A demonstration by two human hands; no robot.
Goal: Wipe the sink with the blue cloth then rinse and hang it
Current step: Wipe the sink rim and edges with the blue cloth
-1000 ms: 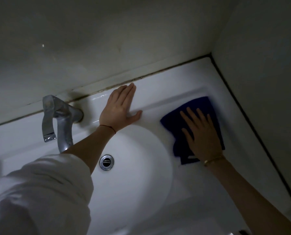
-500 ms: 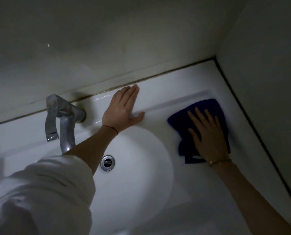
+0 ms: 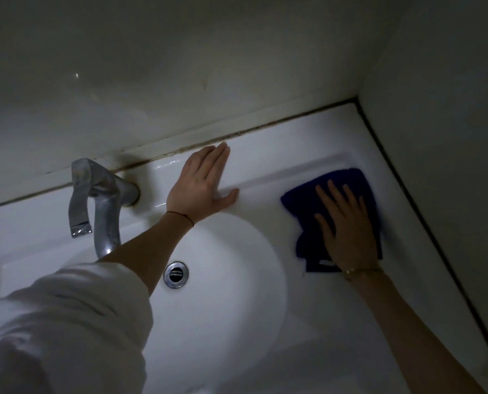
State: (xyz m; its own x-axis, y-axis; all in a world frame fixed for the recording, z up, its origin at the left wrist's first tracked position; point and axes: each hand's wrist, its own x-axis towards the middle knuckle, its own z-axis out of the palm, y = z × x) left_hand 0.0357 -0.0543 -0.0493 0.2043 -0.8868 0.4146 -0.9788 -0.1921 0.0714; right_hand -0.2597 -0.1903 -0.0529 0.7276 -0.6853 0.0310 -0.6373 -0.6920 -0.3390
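a person's right hand (image 3: 347,226) presses flat, fingers spread, on the blue cloth (image 3: 299,200) on the sink (image 3: 279,157) ledge near the right back corner, where the two walls meet. over the last second the cloth and hand have kept to that same corner patch, shifting only slightly along the ledge, which suggests short scrubbing strokes there and not a sweep across the whole surface. the wiping stage looks well short of done: the bowl and the left part of the ledge appear untouched, and rinsing and hanging are yet to come.

the left hand (image 3: 200,183) lies open, fingers straight and together, palm down on the back ledge between the tap (image 3: 103,200) and the cloth, seemingly bracing the body; it has not moved. a white sleeve (image 3: 66,322) covers the left upper arm. the chrome drain (image 3: 176,274) sits in the bowl below the forearm. a dark grimy seam (image 3: 237,134) runs along the back wall. the braced left arm crosses the bowl and the tap stands at the back left, so both would block a wide pass of the cloth leftward. the light is dim.
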